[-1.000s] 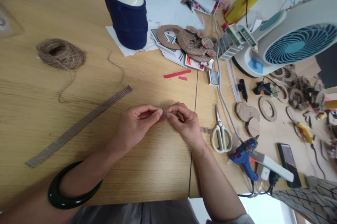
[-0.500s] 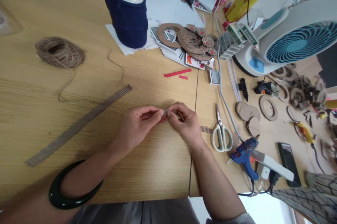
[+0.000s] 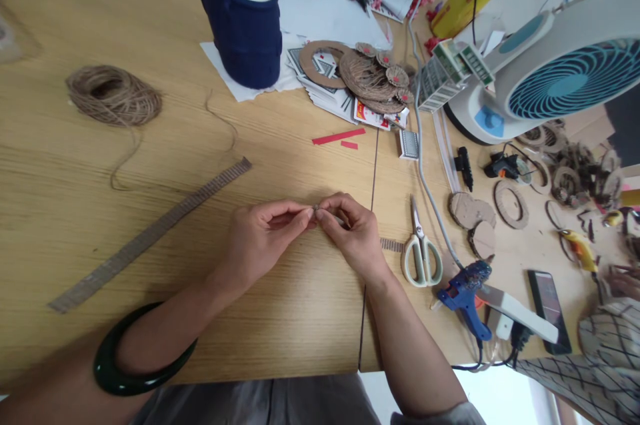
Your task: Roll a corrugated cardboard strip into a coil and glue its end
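Note:
My left hand (image 3: 263,238) and my right hand (image 3: 350,232) meet fingertip to fingertip over the wooden table (image 3: 75,212). Both pinch a small corrugated cardboard strip (image 3: 315,209); its free end (image 3: 391,245) trails out on the table to the right of my right hand. A dark green bangle (image 3: 140,358) circles my left forearm. A long corrugated cardboard strip (image 3: 150,235) lies diagonally to the left of my hands.
Scissors (image 3: 423,248), a blue glue gun (image 3: 465,292) and a phone (image 3: 549,308) lie right of my hands. A twine ball (image 3: 114,95), a navy bottle (image 3: 243,12), cardboard rings (image 3: 370,75) and a fan (image 3: 555,62) stand farther back. A person's checked sleeve (image 3: 600,358) shows at lower right.
My hands stay together pinching the small strip, with only slight finger shifts. The checked sleeve at lower right has come further into view.

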A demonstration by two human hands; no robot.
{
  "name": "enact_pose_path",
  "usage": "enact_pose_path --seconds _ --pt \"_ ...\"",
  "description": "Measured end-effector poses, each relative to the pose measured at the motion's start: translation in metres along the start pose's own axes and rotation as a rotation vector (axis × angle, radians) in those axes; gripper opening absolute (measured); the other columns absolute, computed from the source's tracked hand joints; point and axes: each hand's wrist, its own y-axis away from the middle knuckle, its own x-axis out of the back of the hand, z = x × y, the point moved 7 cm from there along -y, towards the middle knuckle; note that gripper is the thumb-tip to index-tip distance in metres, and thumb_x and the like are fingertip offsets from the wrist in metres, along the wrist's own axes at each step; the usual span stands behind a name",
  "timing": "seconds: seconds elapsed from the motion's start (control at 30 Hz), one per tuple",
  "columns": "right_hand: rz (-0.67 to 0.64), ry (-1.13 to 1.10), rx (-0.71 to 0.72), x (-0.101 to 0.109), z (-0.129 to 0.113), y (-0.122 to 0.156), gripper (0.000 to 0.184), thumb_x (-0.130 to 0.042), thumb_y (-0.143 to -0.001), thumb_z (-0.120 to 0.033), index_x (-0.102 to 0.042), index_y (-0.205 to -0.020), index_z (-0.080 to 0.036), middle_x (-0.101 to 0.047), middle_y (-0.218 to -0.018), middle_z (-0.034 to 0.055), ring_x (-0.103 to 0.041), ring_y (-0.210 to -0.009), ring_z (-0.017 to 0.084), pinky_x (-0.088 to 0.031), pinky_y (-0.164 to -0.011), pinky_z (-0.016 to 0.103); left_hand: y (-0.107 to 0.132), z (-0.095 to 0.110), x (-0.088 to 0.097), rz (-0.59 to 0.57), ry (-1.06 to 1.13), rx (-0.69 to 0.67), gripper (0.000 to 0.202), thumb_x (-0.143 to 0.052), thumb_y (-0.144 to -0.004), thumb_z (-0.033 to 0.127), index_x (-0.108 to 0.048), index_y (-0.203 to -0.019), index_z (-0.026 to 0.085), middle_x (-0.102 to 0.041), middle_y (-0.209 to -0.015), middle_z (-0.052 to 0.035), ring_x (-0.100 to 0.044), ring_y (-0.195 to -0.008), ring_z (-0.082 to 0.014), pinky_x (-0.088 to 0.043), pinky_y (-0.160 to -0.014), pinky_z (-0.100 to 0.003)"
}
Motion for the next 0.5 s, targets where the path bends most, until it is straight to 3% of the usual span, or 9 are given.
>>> enact_pose_path --seconds 0.17,0.5 --pt "0.012 0.0 -0.069 -0.001 0.0045 0.0013 0.011 -0.068 -0.085 -0.028 -0.064 -0.078 -0.022 -0.064 -0.078 0.0008 -0.062 -0.076 0.015 -0.052 -0.07 0.029 0.0027 0.0059 0.0024 0.023 -0.158 -0.139 0.017 -0.071 -0.087 0.038 -0.08 -0.09 0.024 -0.082 -0.088 -0.0014 -0.078 -0.078 -0.0202 -0.065 -0.075 -0.03" --pt "0.023 -0.12 -0.092 -0.0013 0.0091 -0.0005 0.017 -0.071 -0.082 -0.033 -0.061 -0.074 -0.022 -0.067 -0.074 -0.0003 -0.063 -0.07 0.014 -0.051 -0.064 0.027 0.0028 0.0072 -0.0016 -0.024 -0.108 -0.155 0.018 -0.076 -0.081 0.033 -0.081 -0.096 0.024 -0.083 -0.093 -0.0002 -0.079 -0.08 -0.0195 -0.066 -0.08 -0.031"
